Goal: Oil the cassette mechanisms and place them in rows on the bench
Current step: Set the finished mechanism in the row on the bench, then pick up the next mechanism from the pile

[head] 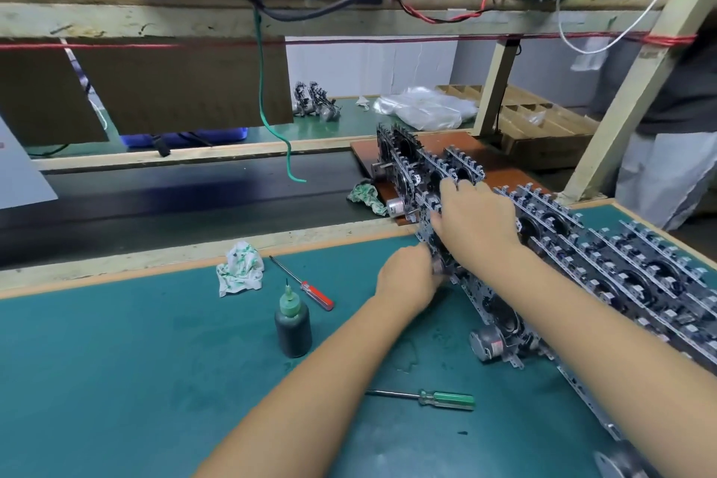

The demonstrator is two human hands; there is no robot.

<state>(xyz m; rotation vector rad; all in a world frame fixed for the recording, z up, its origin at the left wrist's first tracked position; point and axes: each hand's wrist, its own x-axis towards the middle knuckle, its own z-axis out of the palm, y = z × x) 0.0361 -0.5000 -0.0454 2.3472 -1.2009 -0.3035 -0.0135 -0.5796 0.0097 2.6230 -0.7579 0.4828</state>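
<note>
Green worktop [116,361], wood-edged; rows of grey metal cassette mechanisms [620,275] packed along right edge toward far right corner. Right hand [477,221] curled over one mechanism [426,217] at row's far end, left hand [407,275] gripping its lower end. Near middle: dark oil bottle [293,322], red screwdriver [306,289], crumpled rag [239,268]; green screwdriver [434,398] toward near edge

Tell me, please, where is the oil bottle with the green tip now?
The oil bottle stands upright on the green mat, left of both hands, between the red-handled screwdriver behind it and the green-handled screwdriver nearer the camera.
</note>
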